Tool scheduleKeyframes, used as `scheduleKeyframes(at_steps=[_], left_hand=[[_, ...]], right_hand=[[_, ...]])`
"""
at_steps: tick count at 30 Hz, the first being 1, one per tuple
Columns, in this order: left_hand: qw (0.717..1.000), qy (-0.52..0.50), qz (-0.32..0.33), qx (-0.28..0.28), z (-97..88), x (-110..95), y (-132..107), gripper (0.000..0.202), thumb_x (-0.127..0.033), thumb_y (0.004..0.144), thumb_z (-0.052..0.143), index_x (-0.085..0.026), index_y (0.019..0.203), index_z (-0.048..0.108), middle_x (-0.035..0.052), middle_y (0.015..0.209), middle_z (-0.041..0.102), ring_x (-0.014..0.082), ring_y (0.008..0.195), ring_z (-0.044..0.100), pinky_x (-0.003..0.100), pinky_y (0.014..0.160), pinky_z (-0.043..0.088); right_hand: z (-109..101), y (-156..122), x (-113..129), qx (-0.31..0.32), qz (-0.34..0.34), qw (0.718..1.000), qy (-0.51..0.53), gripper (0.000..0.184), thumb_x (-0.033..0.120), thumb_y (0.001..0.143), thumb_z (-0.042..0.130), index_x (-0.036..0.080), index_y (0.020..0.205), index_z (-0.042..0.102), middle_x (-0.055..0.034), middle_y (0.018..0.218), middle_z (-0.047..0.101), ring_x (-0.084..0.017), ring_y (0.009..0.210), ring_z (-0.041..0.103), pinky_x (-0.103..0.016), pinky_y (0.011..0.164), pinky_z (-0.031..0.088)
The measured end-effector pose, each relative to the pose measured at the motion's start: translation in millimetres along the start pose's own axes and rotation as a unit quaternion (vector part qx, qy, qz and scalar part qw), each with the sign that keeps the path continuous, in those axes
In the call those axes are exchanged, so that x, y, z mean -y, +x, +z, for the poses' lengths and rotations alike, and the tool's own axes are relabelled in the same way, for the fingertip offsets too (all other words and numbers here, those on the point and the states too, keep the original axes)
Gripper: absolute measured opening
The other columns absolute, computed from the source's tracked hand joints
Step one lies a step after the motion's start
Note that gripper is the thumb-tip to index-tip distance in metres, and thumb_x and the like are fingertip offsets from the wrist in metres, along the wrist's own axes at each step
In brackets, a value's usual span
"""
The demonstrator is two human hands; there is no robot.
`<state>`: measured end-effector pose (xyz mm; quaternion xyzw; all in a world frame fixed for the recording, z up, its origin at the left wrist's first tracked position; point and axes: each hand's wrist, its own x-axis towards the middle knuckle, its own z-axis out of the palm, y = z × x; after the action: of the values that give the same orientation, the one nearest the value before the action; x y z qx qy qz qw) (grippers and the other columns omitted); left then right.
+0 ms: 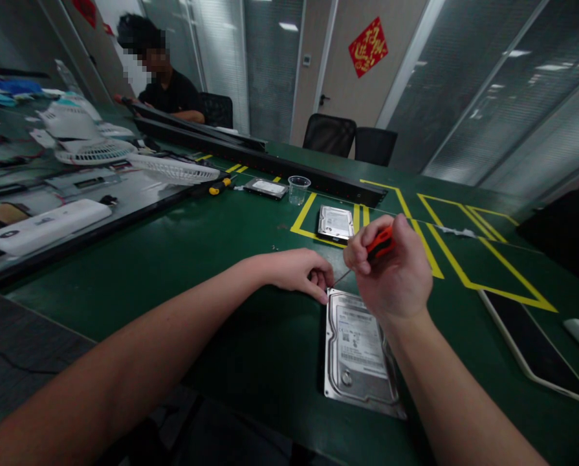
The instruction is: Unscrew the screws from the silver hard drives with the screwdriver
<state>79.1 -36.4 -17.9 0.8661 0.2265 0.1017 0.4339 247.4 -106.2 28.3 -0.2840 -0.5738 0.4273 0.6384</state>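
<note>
Office room: glass partitions, black chairs, green worktable marked with yellow tape.

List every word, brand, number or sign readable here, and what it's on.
Nothing reads clearly enough to quote.
Red diamond sign on the door: gold Chinese characters, too blurred to quote.
Nearest hard drive: printing too small to read.
Middle hard drive: printing too small.
Far hard drive: printing too blurred.
White device, left: illegible dark marks.

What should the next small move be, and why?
Probably a twist of the screwdriver: the right hand grips its handle, its shaft slants down to the far-left corner of the nearest hard drive, and the left hand has its fingers there. Whether the tip is seated is unclear.
</note>
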Motion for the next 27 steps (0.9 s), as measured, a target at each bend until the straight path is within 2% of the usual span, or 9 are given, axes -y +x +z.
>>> scheduleKeyframes(at_steps=[6, 11, 14, 18, 22, 25, 27], left_hand=[[1.000, -0.004, 0.001, 0.002, 0.0, 0.8, 0.4, 0.033, -0.030, 0.081, 0.087, -0.013, 0.106, 0.074, 0.0046, 0.090, 0.075, 0.0157, 0.082, 0.070, 0.027, 0.076, 0.053], [1.000, 0.004, 0.003, 0.001, 0.1, 2.1, 0.9, 0.036, -0.034, 0.081, 0.087, -0.012, 0.107, 0.074, 0.0050, 0.090, 0.075, 0.0158, 0.081, 0.068, 0.027, 0.075, 0.052], [1.000, 0.004, 0.007, 0.002, 0.0, 2.1, 0.8, 0.035, -0.033, 0.081, 0.087, -0.013, 0.107, 0.074, 0.0045, 0.089, 0.074, 0.0154, 0.081, 0.068, 0.026, 0.076, 0.052], [1.000, 0.008, 0.007, 0.003, -0.2, 1.1, 0.8, 0.033, -0.032, 0.082, 0.086, -0.013, 0.105, 0.074, 0.0047, 0.089, 0.074, 0.0160, 0.081, 0.068, 0.027, 0.076, 0.052], [1.000, 0.007, 0.001, 0.009, -0.7, 0.6, 0.5, 0.032, -0.033, 0.083, 0.086, -0.013, 0.105, 0.074, 0.0044, 0.088, 0.073, 0.0161, 0.082, 0.069, 0.027, 0.076, 0.052], [1.000, 0.018, -0.001, 0.008, -1.1, 1.0, 0.2, 0.034, -0.036, 0.083, 0.086, -0.014, 0.107, 0.074, 0.0041, 0.089, 0.074, 0.0161, 0.081, 0.069, 0.026, 0.074, 0.052], [1.000, 0.020, 0.002, 0.007, -1.2, 1.4, 0.2, 0.034, -0.036, 0.083, 0.086, -0.014, 0.107, 0.075, 0.0045, 0.089, 0.074, 0.0159, 0.081, 0.068, 0.026, 0.074, 0.051]], right_hand=[[-0.6, 0.0, -1.6, -0.011, 0.017, 1.000, 0.019, 0.056, 0.075, 0.098, 0.042, 0.025, 0.073, 0.052, 0.0025, 0.055, 0.044, -0.013, 0.044, 0.033, -0.031, 0.047, 0.033], [-0.3, 0.1, -0.9, 0.007, 0.008, 1.000, -0.008, 0.059, 0.080, 0.097, 0.033, 0.027, 0.081, 0.054, 0.0028, 0.058, 0.044, -0.014, 0.045, 0.035, -0.031, 0.048, 0.035], [-0.4, -0.1, 1.8, 0.022, 0.014, 0.999, -0.018, 0.059, 0.077, 0.099, 0.030, 0.027, 0.087, 0.059, 0.0021, 0.059, 0.045, -0.015, 0.047, 0.039, -0.032, 0.049, 0.039], [-3.3, -0.9, 3.1, 0.031, 0.031, 0.999, -0.011, 0.042, 0.061, 0.101, 0.044, 0.025, 0.089, 0.062, 0.0005, 0.067, 0.051, -0.015, 0.053, 0.047, -0.033, 0.055, 0.045], [-7.2, -2.1, 1.9, 0.022, 0.035, 0.999, 0.012, 0.026, 0.047, 0.095, 0.063, 0.025, 0.085, 0.054, -0.0007, 0.084, 0.063, -0.015, 0.065, 0.061, -0.031, 0.061, 0.049], [-8.2, -2.3, 2.3, 0.021, 0.039, 0.999, 0.009, 0.029, 0.044, 0.093, 0.070, 0.027, 0.090, 0.047, 0.0031, 0.086, 0.065, -0.011, 0.056, 0.055, -0.027, 0.054, 0.043], [-7.6, -1.9, 3.5, 0.020, 0.040, 0.999, 0.011, 0.029, 0.051, 0.096, 0.065, 0.028, 0.092, 0.048, 0.0040, 0.081, 0.063, -0.010, 0.050, 0.047, -0.027, 0.050, 0.038]])
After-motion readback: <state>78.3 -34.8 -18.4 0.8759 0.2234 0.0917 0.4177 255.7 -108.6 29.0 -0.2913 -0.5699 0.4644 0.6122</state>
